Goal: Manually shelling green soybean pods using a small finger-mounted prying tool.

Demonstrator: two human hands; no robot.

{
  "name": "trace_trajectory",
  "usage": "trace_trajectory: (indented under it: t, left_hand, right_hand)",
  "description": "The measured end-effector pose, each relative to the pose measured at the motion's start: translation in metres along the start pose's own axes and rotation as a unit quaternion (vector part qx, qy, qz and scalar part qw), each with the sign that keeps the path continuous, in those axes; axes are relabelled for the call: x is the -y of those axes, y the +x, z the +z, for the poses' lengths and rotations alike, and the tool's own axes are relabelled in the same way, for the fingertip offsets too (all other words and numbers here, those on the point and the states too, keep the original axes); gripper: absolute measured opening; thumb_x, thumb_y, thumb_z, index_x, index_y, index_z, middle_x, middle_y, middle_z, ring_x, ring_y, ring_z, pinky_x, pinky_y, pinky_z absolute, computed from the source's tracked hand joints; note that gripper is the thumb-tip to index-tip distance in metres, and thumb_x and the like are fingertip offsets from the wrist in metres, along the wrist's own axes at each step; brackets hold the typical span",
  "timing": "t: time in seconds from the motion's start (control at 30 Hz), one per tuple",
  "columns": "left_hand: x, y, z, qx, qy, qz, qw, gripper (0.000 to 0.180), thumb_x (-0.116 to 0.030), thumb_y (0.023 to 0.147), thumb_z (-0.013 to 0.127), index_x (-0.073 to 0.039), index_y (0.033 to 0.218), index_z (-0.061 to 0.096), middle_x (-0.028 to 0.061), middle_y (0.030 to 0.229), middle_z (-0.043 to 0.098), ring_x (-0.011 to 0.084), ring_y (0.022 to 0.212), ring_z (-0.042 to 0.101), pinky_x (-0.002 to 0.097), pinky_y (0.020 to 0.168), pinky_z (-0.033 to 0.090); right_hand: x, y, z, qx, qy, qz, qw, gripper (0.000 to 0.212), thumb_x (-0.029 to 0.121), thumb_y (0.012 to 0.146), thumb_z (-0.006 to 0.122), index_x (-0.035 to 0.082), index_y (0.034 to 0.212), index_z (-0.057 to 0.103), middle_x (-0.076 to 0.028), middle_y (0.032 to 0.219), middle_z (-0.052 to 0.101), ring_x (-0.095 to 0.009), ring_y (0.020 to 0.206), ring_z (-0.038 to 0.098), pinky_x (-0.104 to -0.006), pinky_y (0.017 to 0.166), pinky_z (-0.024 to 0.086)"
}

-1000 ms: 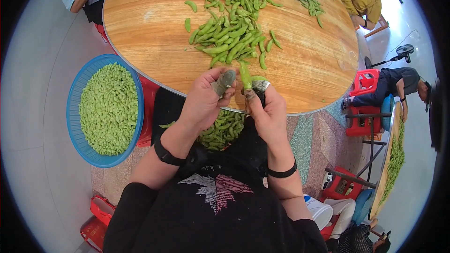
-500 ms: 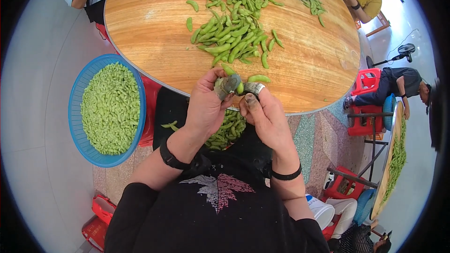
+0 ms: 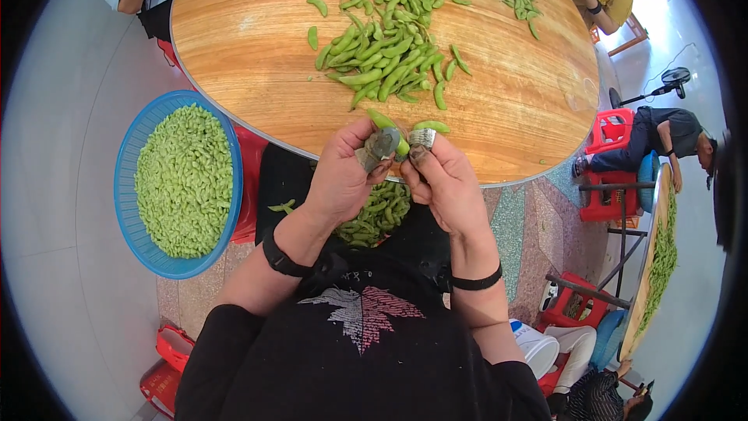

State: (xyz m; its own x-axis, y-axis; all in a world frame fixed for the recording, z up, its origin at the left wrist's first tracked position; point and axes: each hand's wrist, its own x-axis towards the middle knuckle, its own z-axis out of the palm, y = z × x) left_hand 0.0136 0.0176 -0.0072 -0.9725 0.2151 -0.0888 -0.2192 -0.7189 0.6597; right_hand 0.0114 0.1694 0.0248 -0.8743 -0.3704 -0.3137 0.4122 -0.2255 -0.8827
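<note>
A green soybean pod (image 3: pixel 380 118) is gripped between the thumb and fingers of my left hand (image 3: pixel 335 179), above the table's near edge. My right hand (image 3: pixel 450 195) is closed in a pinch at the pod's lower end, its thumb and finger pressed together. Dark, worn wrappings cover fingertips on both hands, and a pale striped one shows on the right. Just beyond my right fingers a single pod (image 3: pixel 431 126) lies on the wood. A heap of pods (image 3: pixel 389 58) spreads farther up. Below my hands, more green pods or husks (image 3: pixel 378 214) show between my legs.
A blue basket (image 3: pixel 125 195) full of shelled green beans (image 3: pixel 185 179) stands at my left on a red stool (image 3: pixel 249 187). The round wooden table (image 3: pixel 241 70) fills the area ahead. Other people sit around it and at a second table (image 3: pixel 635 320) on the right.
My right hand has shifted slightly, its wrapped thumb turning upright against the pod's end. The left hand keeps its grip on the pod almost in place.
</note>
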Motion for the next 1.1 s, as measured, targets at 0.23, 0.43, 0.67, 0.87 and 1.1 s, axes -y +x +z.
trace_trajectory:
  t: [0.23, 0.43, 0.67, 0.87, 1.1]
  left_hand:
    - [0.003, 0.0, 0.01, -0.021, 0.026, 0.007, 0.999, 0.015, -0.002, 0.084, 0.059, -0.008, 0.098, 0.059, -0.0046, 0.083, 0.059, -0.0002, 0.066, 0.05, 0.0142, 0.054, 0.036]
    - [0.008, 0.001, 0.011, -0.066, 0.097, 0.039, 0.992, 0.023, 0.001, 0.083, 0.058, -0.005, 0.104, 0.06, -0.0025, 0.089, 0.059, 0.002, 0.071, 0.051, 0.015, 0.057, 0.037]
    - [-0.007, -0.007, 0.0, -0.072, 0.235, -0.001, 0.969, 0.021, 0.001, 0.086, 0.052, -0.003, 0.103, 0.063, -0.0036, 0.083, 0.059, 0.0025, 0.069, 0.049, 0.0179, 0.059, 0.039]
    - [-0.014, -0.014, 0.006, 0.054, 0.525, 0.085, 0.845, 0.026, -0.002, 0.076, 0.06, -0.002, 0.102, 0.064, 0.013, 0.083, 0.062, 0.024, 0.077, 0.061, 0.0301, 0.068, 0.047]
    - [-0.01, -0.013, 0.023, 0.044, 0.646, 0.27, 0.713, 0.04, 0.0, 0.072, 0.066, -0.006, 0.111, 0.06, 0.0139, 0.09, 0.059, 0.0293, 0.076, 0.061, 0.033, 0.065, 0.05]
  right_hand:
    - [-0.011, 0.004, 0.013, -0.184, -0.425, -0.29, 0.838, 0.007, 0.005, 0.085, 0.055, -0.002, 0.086, 0.056, -0.008, 0.058, 0.053, -0.012, 0.052, 0.05, -0.0292, 0.047, 0.041]
    - [-0.01, 0.007, 0.007, -0.152, -0.171, -0.136, 0.964, 0.008, 0.005, 0.085, 0.054, -0.002, 0.087, 0.058, -0.008, 0.058, 0.052, -0.009, 0.054, 0.048, -0.0257, 0.05, 0.04]
    - [0.0, 0.012, -0.025, -0.219, -0.409, -0.292, 0.836, 0.012, 0.008, 0.083, 0.058, 0.003, 0.093, 0.06, -0.016, 0.064, 0.059, -0.027, 0.058, 0.061, -0.0354, 0.053, 0.045]
    - [0.005, 0.011, -0.027, -0.226, -0.654, -0.165, 0.703, 0.019, 0.012, 0.079, 0.062, 0.001, 0.094, 0.059, -0.019, 0.068, 0.06, -0.034, 0.063, 0.06, -0.0416, 0.055, 0.045]
    - [0.005, -0.001, -0.021, -0.122, -0.338, -0.134, 0.924, 0.017, 0.014, 0.08, 0.064, -0.001, 0.079, 0.058, -0.009, 0.059, 0.056, -0.014, 0.054, 0.052, -0.0299, 0.052, 0.042]
